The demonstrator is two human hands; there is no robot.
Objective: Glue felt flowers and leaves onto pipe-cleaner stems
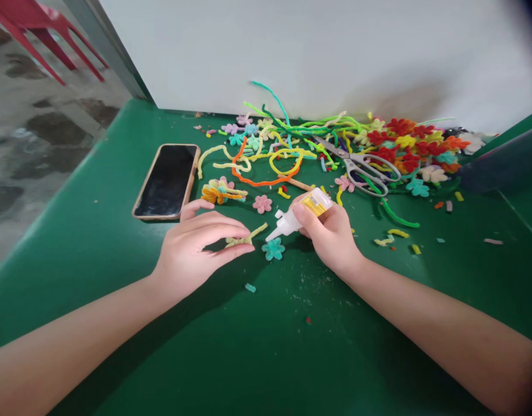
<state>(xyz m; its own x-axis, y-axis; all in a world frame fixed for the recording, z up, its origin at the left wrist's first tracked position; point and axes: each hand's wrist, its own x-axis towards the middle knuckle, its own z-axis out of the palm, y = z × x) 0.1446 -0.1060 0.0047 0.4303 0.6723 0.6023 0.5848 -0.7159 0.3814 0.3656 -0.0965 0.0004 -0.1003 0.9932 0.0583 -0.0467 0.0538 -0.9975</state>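
Note:
Pinched between the thumb and fingers of my left hand [196, 240] is a pale yellow pipe cleaner piece [259, 230], one end sticking out to the right; the rest is partly hidden by the fingers. My right hand [330, 231] is wrapped round a small white glue bottle [298, 216] with a yellow label. The bottle tilts down to the left, its nozzle tip just over a teal pipe cleaner flower [273, 249] lying on the green table. Whether the tip touches the flower I cannot tell. A pink flower [262, 204] lies just beyond.
A phone [167, 182] lies at the left. Grey-handled scissors [365, 167] rest among loose pipe cleaners [291, 124] at the back. Red and orange flowers [404, 144] are heaped at the back right against the white wall [313, 52]. Small offcuts dot the green table [231, 358].

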